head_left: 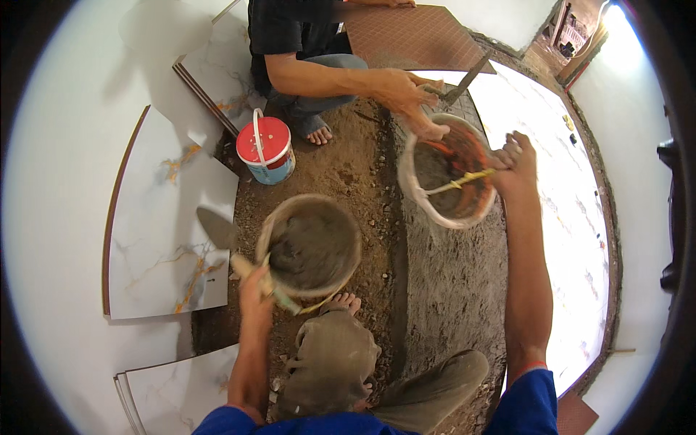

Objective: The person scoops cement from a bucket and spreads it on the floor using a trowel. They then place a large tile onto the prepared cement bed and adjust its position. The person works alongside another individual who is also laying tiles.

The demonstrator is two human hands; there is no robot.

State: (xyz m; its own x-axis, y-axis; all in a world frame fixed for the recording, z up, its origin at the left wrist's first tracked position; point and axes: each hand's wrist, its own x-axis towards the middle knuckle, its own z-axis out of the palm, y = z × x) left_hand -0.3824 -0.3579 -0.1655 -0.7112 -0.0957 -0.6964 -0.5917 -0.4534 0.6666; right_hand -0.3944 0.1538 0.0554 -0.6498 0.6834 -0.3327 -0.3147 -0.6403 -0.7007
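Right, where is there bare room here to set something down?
Bare: the grey strip below the upper bucket, left of the right forearm; brown soil between the red-lidded pail and upper bucket. Crowded: around the upper bucket, with the right hand and a co-worker's hand; left of the lower bucket, with the left hand and trowel.

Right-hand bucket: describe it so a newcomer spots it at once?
Find the rough grey strip running up the floor, right of the brown dirt. Near its upper part, the bucket is where the person's right hand grips a yellow handle. Orange shows on its inner wall, unlike the lower bucket, which looks grey inside.
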